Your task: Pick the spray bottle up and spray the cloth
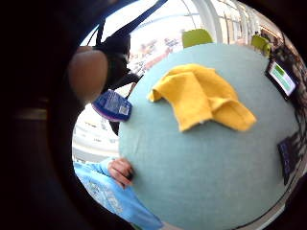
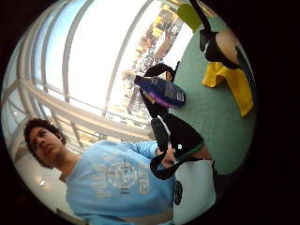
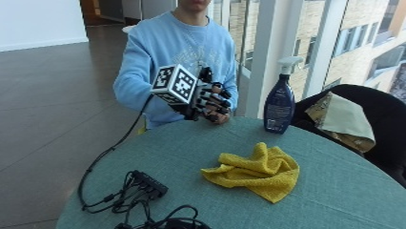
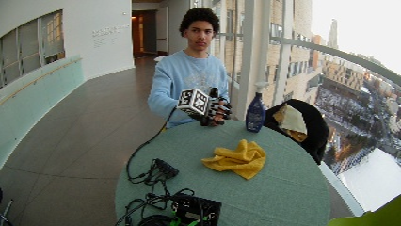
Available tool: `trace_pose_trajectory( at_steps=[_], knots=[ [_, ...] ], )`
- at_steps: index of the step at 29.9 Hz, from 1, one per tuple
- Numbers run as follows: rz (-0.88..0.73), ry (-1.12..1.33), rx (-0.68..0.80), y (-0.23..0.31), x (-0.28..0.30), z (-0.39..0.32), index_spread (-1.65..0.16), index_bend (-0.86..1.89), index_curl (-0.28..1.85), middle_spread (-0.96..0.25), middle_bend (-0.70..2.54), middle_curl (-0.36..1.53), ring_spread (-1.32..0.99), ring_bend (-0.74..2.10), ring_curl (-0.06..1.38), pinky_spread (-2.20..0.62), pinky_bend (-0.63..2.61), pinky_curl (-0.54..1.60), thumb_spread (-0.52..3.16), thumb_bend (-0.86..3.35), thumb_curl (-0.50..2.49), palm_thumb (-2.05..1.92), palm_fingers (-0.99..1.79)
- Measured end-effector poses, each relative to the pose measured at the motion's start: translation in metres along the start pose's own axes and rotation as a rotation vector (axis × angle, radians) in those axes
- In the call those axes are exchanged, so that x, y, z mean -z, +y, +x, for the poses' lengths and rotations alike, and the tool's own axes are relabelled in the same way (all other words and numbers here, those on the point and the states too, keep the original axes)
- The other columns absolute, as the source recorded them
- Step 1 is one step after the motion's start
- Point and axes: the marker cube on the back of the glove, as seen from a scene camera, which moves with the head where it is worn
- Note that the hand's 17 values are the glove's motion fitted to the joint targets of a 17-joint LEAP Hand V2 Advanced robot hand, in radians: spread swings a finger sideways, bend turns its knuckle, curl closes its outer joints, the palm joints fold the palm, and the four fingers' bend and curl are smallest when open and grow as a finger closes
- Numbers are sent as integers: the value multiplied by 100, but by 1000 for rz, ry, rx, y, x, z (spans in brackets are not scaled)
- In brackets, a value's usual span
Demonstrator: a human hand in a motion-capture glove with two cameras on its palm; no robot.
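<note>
A person in a light blue sweatshirt point(image 3: 171, 52) is sitting at the far edge of a round table point(image 3: 336, 191) covered in teal cloth. The gloved right hand point(image 3: 209, 102) is hovering above the table edge in front of the person's chest, well apart from both task items; its fingers are loosely curled and are gripping nothing. The other hand point(image 1: 121, 171), bare, is resting at the table rim (it is showing only in the little-finger-side palm view, below the sleeve).

The spray bottle point(image 3: 279, 98), dark blue with a white trigger head, is standing upright on the table near its far edge, beside the window frame and to the side of the gloved hand, not touching it. In the thumb-side palm view the spray bottle point(image 2: 161, 91) is appearing between the glove's straps and the window. The yellow cloth point(image 3: 255, 171) is lying crumpled near the middle of the table, nearer the camera than the bottle and apart from it.

A black chair point(image 3: 374, 124) is standing just beside the table by the window, with a pale folded fabric point(image 3: 342, 119) draped over its back. A black box with cables point(image 3: 149, 183) is lying on the near part of the table.
</note>
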Motion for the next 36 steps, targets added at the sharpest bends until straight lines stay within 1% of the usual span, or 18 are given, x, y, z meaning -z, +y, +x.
trace_pose_trajectory(
  at_steps=[6,10,14,22,36],
  knots=[
    [42,179,-51,57,29,14,-28,15,40,-9,28,45,-5,30,37,21,16,24,104,-3,38,67,87],
    [46,299,-40,93,27,17,-29,16,39,-9,27,45,-4,27,36,21,17,24,104,-3,37,66,83],
    [51,333,-46,113,21,22,-30,16,39,-9,26,44,-4,26,36,22,16,24,104,-3,36,65,83],
    [34,361,-52,127,21,32,-30,16,38,-8,25,44,-4,25,36,22,16,24,105,-2,35,65,83],
    [24,431,-57,134,25,36,-31,16,37,-8,26,44,-3,25,36,23,16,24,106,-2,33,66,83]
  ],
)
